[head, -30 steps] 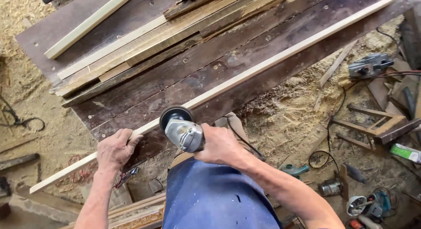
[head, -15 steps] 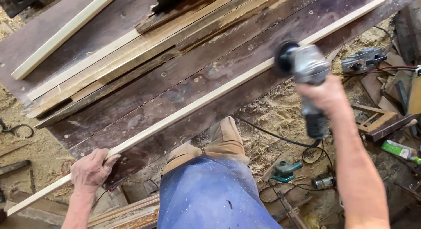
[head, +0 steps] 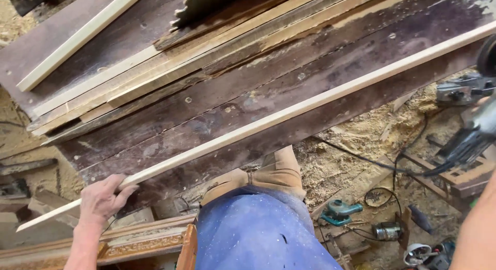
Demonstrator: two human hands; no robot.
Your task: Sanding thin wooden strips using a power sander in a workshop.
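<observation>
My left hand (head: 103, 200) grips the near end of a long pale wooden strip (head: 289, 112). The strip lies slantwise along the front edge of a dark, worn plank bench (head: 310, 68). At the right edge of the view a grey angle grinder (head: 478, 128) is held in the air, blurred, with its black cord hanging down. My right hand is mostly cut off by that edge and seems closed on the grinder; only my right forearm (head: 478, 234) shows clearly. The grinder is well clear of the strip.
More pale strips (head: 77, 40) and a toothed saw blade (head: 201, 6) lie at the back of the bench. Below are sawdust, a teal power tool (head: 338, 210), a small motor (head: 387, 231), another power tool (head: 460, 89), cords and a carved wooden frame (head: 139, 244).
The right hand lifted the grinder off the strip and swung it far right, nearly out of view. The left hand slid toward the strip's near end and still holds it.
</observation>
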